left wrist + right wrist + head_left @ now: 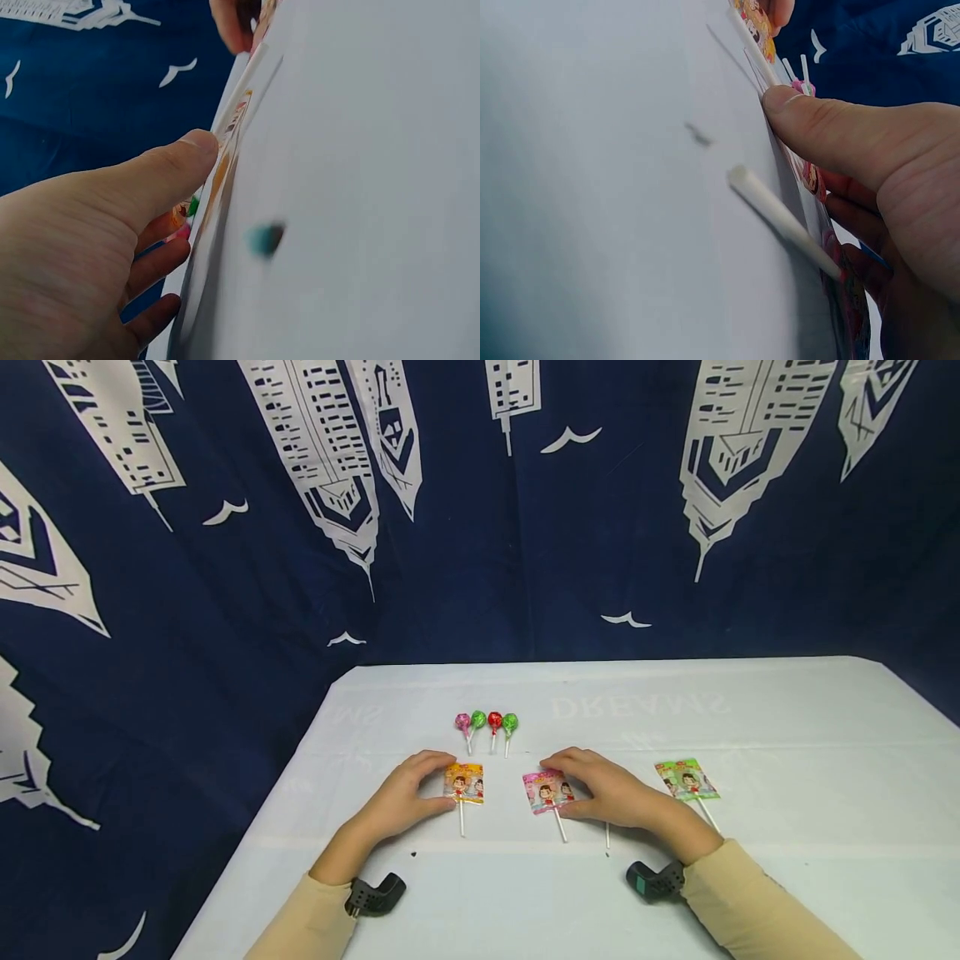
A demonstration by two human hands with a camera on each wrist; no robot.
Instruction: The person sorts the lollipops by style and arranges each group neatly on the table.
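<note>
A flat lollipop in an orange wrapper (468, 783) lies on the table with its white stick towards me. My left hand (401, 797) holds it by the left side, fingers at the top edge and thumb at the lower edge. To its right, a lollipop in a pink wrapper (543, 792) is held by my right hand (611, 789), thumb low and fingers high. Under that palm sits another lollipop; its stick (784, 221) and part of its reddish wrapper (853, 304) show in the right wrist view. Right of that forearm lies a green-wrapped lollipop (684, 779).
Behind the hands stand several round lollipops in a row: pink (462, 722), green (478, 719), red (495, 720) and green (510, 722). Small dark specks dot the white table (480, 902). A dark blue printed cloth (465, 593) hangs behind the table's far edge.
</note>
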